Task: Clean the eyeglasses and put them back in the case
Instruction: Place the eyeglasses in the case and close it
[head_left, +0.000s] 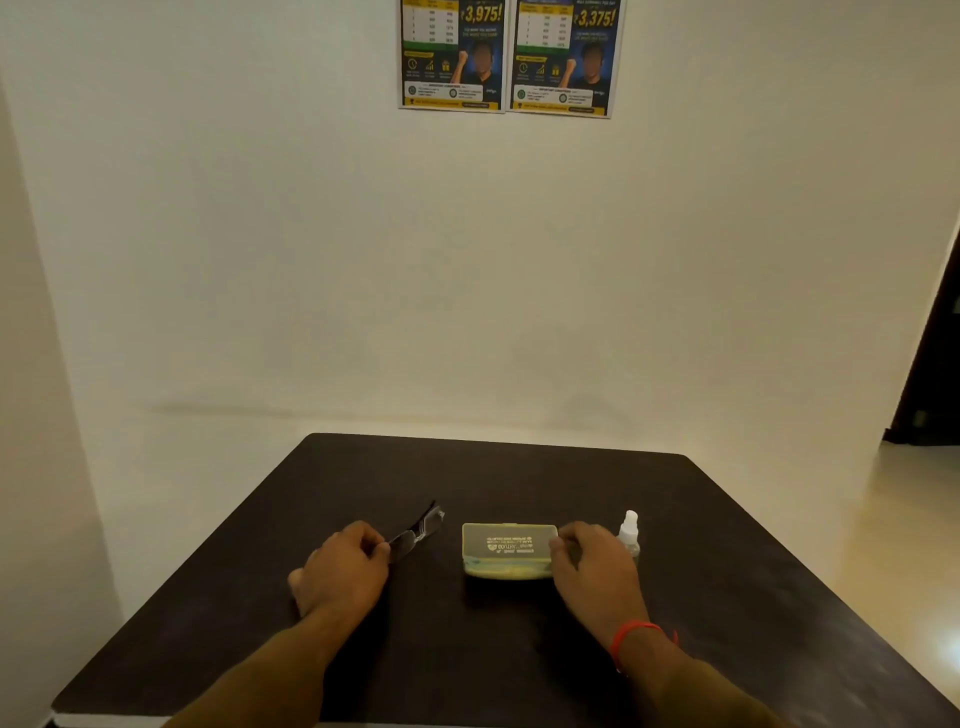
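Note:
The eyeglasses (418, 532) have a dark frame and stick out up and to the right from my left hand (343, 569), which is closed on one end of them just above the table. A closed, yellowish translucent case (506, 548) with printed text on its lid lies flat in the middle of the dark table (467, 649). My right hand (595, 569) rests at the case's right end, fingertips on its right edge. A small clear spray bottle (629, 532) with a white cap stands upright just behind my right hand.
The table's far edge lies a little beyond the objects, with a pale wall behind it. Two posters (509, 54) hang high on that wall. A dark doorway (930, 364) opens at the far right.

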